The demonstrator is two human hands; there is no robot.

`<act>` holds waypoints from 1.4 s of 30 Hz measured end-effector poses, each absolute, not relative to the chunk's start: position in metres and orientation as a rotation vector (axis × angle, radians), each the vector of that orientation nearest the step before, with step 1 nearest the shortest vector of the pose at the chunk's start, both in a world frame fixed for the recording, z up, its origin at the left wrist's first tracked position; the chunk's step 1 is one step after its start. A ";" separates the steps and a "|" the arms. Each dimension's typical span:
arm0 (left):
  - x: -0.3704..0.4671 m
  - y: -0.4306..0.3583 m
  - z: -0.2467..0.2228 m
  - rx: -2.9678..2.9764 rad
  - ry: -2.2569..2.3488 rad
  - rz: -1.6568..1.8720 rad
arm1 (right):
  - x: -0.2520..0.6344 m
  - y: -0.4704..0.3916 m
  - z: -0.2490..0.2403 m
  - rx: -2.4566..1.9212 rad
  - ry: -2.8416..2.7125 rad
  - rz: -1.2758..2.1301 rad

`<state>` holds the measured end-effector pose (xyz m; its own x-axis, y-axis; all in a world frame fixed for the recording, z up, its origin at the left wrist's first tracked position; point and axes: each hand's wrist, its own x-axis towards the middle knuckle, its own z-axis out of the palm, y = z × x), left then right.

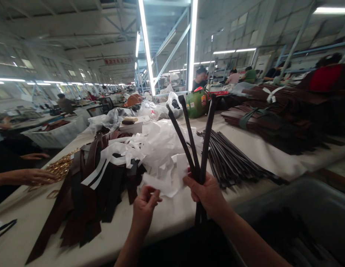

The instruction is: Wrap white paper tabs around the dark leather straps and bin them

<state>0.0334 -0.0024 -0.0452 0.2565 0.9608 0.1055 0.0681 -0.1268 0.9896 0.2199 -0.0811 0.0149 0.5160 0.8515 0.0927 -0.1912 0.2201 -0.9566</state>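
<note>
My right hand point(207, 193) is closed around three dark leather straps point(207, 137), which fan out upward from the fist, their lower ends hanging below it. To its left, my left hand point(144, 207) has its fingers curled in toward the thumb, in front of crumpled white paper point(161, 148). Whether anything small is between those fingertips I cannot make out. Just beyond my right hand, a spread bundle of similar dark straps point(233, 159) lies on the pale tabletop point(166, 222).
Brown and black leather strips point(83, 200) lie at left, beside gold-coloured metal buckles point(61, 165) that a co-worker's hand point(33, 177) touches. Tied leather bundles point(261, 107) are stacked at right, above a grey bin point(305, 207). A green container point(197, 104) stands at the back.
</note>
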 end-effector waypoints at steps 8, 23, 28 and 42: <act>0.030 -0.035 -0.003 1.754 0.692 1.273 | 0.204 -0.083 0.048 -1.164 -0.893 0.793; 0.027 -0.084 -0.035 1.165 0.554 0.495 | 0.211 -0.053 0.049 -1.189 -0.949 0.678; 0.029 -0.078 -0.028 1.362 0.529 0.306 | 0.203 -0.049 0.056 -1.219 -0.996 0.694; 0.010 0.001 0.002 0.381 0.660 1.218 | 0.235 -0.141 0.000 -1.593 -0.863 0.868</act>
<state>0.0105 0.0010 0.0018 0.1943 0.9457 -0.2605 -0.7347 0.3163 0.6002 0.2346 -0.1408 -0.0005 0.4714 0.8763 -0.0990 0.0938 -0.1614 -0.9824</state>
